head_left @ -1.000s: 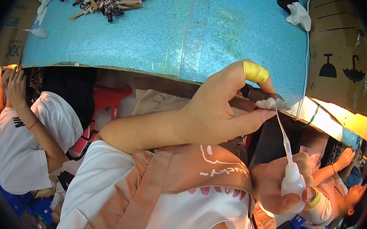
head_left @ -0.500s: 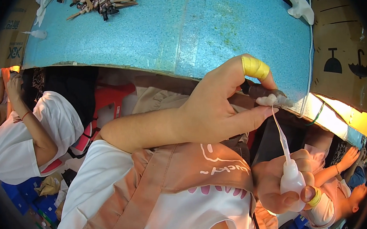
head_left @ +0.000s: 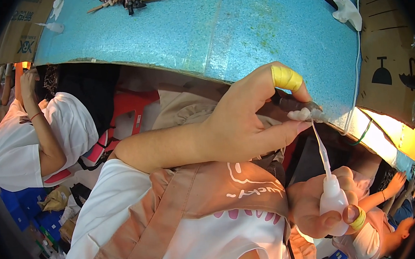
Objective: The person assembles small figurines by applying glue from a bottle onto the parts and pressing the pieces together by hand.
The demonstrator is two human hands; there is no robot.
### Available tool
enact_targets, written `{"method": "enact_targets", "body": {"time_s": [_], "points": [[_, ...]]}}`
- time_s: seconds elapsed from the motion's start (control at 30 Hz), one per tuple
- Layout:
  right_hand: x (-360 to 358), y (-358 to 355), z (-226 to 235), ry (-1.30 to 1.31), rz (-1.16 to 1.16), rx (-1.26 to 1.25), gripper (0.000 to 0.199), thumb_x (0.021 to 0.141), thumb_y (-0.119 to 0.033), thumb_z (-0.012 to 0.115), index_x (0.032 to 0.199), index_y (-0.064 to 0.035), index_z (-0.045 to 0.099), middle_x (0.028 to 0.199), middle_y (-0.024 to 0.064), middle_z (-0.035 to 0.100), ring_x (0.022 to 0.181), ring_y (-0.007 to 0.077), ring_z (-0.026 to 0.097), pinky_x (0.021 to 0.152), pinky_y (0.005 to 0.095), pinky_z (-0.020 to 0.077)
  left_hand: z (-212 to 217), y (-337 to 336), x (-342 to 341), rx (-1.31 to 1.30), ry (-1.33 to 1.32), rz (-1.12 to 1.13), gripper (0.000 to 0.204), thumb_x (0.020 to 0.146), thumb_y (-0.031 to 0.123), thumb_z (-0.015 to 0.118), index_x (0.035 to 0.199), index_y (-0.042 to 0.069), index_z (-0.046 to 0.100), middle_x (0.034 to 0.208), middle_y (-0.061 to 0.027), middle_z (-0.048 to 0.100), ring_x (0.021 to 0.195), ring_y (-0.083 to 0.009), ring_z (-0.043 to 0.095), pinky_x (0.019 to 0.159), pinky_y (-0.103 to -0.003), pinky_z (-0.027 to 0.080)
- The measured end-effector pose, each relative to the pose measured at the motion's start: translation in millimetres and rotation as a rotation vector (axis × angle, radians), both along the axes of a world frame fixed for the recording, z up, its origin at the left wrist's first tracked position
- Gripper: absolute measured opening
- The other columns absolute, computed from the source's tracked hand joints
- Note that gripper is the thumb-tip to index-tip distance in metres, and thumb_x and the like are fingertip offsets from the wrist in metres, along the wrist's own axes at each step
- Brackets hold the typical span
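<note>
Now the left hand pinches a small dark piece, and the right hand just below squeezes a white glue bottle.

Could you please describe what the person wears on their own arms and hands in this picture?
The left hand has yellow tape wound round its index finger, and its forearm is bare up to a short white sleeve. The right hand has a yellow band round one fingertip. No gloves, watch or bracelets show on either.
</note>
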State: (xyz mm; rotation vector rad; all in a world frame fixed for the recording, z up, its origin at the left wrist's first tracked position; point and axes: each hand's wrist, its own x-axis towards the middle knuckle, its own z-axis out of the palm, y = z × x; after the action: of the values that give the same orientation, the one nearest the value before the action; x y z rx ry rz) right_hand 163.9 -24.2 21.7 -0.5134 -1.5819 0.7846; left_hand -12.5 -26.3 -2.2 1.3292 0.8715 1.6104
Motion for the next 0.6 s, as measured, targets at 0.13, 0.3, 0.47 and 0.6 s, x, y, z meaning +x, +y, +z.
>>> {"method": "enact_targets", "body": {"time_s": [0.13, 0.3, 0.47, 0.6], "points": [[-4, -1, -1, 0.057, -0.012, 0.044, 0.017, 0.087, -0.029, 0.047, 0.092, -0.0134, 0.043, 0.056, 0.0008, 0.044, 0.046, 0.0142, 0.035, 0.05, 0.0296, 0.0252, 0, -2, -1, -0.025, 0.006, -0.006, 0.035, 0.073, -0.011, 0.056, 0.102, 0.002, 0.041, 0.103, -0.016, 0.045, 0.093, -0.0219, 0.052, 0.08, -0.031, 0.046], [-12, -4, -1, 0.204, -0.079, 0.023, 0.019, 0.087, -0.031, 0.047, 0.088, -0.0131, 0.042, 0.055, -0.0008, 0.039, 0.047, 0.0133, 0.032, 0.051, 0.0292, 0.0249, -6, -5, -6, 0.02, 0.052, 0.017, 0.036, 0.073, -0.012, 0.054, 0.103, 0.002, 0.039, 0.103, -0.0163, 0.045, 0.092, -0.0216, 0.053, 0.081, -0.032, 0.045], [-7, -9, 3, 0.01, -0.077, -0.033, 0.019, 0.086, -0.031, 0.048, 0.085, -0.013, 0.04, 0.055, -0.0019, 0.034, 0.05, 0.0129, 0.025, 0.053, 0.0289, 0.0238, -3, -10, -6, -0.022, -0.026, -0.034, 0.038, 0.073, -0.012, 0.054, 0.104, 0.003, 0.038, 0.103, -0.0168, 0.045, 0.093, -0.0213, 0.053, 0.081, -0.032, 0.045], [-8, -15, -3, 0.156, -0.057, -0.095, 0.017, 0.085, -0.028, 0.049, 0.086, -0.0129, 0.041, 0.056, -0.0017, 0.034, 0.05, 0.0129, 0.026, 0.054, 0.0289, 0.0237, -4, -14, -6, -0.018, -0.023, -0.035, 0.038, 0.074, -0.012, 0.055, 0.104, 0.003, 0.038, 0.103, -0.0172, 0.046, 0.095, -0.0213, 0.053, 0.081, -0.032, 0.045]]}}
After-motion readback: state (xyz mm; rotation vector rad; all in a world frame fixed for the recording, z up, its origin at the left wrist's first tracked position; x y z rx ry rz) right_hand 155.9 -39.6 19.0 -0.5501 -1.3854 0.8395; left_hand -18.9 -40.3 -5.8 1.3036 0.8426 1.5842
